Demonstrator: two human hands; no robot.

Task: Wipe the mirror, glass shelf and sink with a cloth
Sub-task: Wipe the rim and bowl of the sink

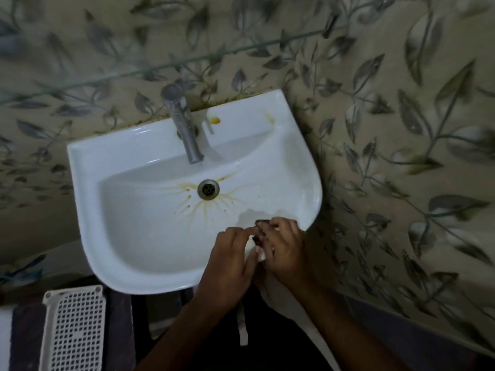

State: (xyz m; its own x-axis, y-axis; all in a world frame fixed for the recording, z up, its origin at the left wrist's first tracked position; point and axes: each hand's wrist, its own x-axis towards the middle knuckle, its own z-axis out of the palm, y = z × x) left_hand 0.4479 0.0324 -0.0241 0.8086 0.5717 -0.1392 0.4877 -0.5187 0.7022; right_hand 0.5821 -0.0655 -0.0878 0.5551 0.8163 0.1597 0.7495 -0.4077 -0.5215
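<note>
A white sink [112, 167] hangs on the wall, with brown stains fanned around its drain [208, 189] and two yellow marks on its back ledge. A white cloth [254, 249] is bunched between both hands over the sink's front right rim, and a strip of it hangs down below. My left hand [230, 266] pinches the cloth from the left. My right hand [284, 250] grips it from the right, fingers curled. The glass shelf [187, 61] runs as a thin edge across the wall above the tap. The mirror is out of view.
A metal tap [184, 129] stands at the back of the sink, its spout reaching over the bowl. Leaf-patterned tiles cover the walls, and the right wall is close to the sink. A white perforated plastic basket [75, 330] stands on the floor at the lower left.
</note>
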